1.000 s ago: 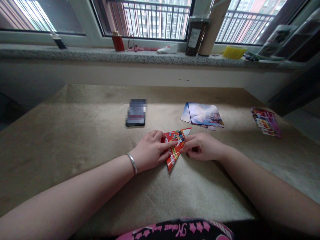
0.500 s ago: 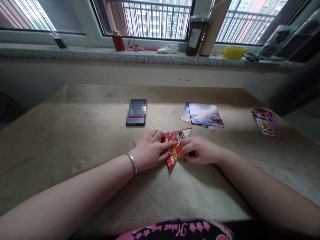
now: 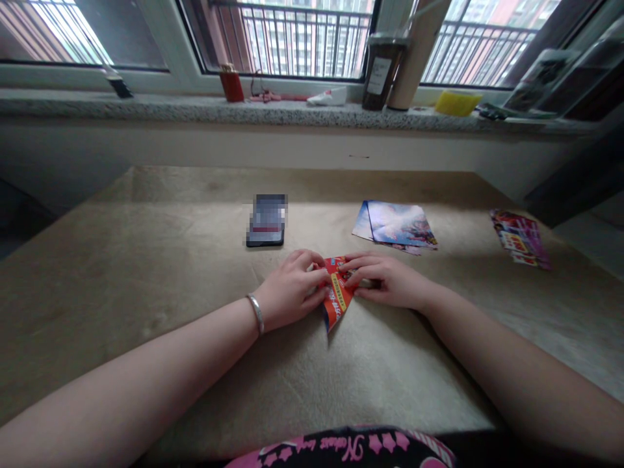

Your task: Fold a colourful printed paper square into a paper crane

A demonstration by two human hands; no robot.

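A folded sheet of glossy red printed paper [image 3: 336, 302] lies on the table between my hands, its narrow point towards me. My left hand [image 3: 292, 286], with a silver bangle at the wrist, has its fingers curled on the paper's left edge. From the right, my right hand [image 3: 392, 279] holds the paper, fingers reaching over its upper right part and thumb near the right edge. Both hands cover parts of the sheet, so the folds beneath the fingers are hidden.
A phone [image 3: 266, 221] with a blurred screen lies beyond my left hand. Printed sheets [image 3: 402, 223] are stacked behind my right hand, and colourful cards [image 3: 520, 237] lie at the far right. A jar [image 3: 383, 71] and a yellow item [image 3: 457, 103] stand on the windowsill.
My right hand has shifted slightly up, its fingers now stretched over the paper's upper right. My left fingers have drawn back to the left edge. The white corner no longer shows.
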